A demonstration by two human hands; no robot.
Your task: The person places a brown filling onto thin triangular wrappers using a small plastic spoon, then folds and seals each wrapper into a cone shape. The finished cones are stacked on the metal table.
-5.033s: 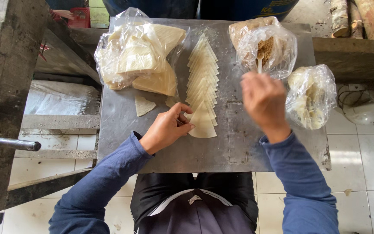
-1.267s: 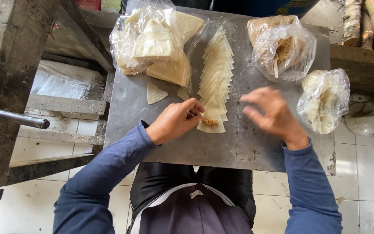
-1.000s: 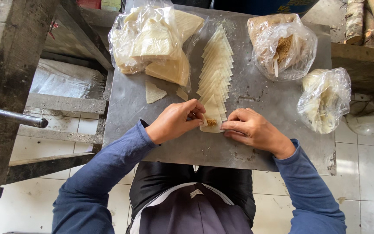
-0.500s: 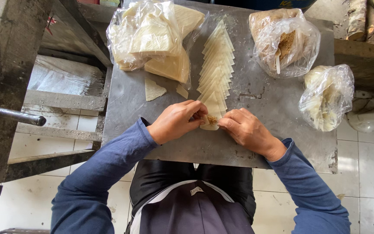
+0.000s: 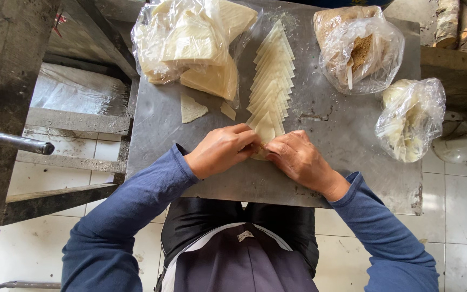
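Pinching grip of left hand [image 5: 220,154] and right hand [image 5: 298,159] on nearest wrapper [image 5: 264,132].

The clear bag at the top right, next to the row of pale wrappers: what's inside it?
The clear bag holds a brown crumbly filling with a pale stick or handle poking up from it. Its lower end is buried, and crinkled plastic hides finer detail.

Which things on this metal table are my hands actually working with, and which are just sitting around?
In use: left hand, right hand, fanned row of wrappers.
Lying about: bag of wrapper stacks, bag of brown filling, bag of pale shreds, loose wrapper piece.
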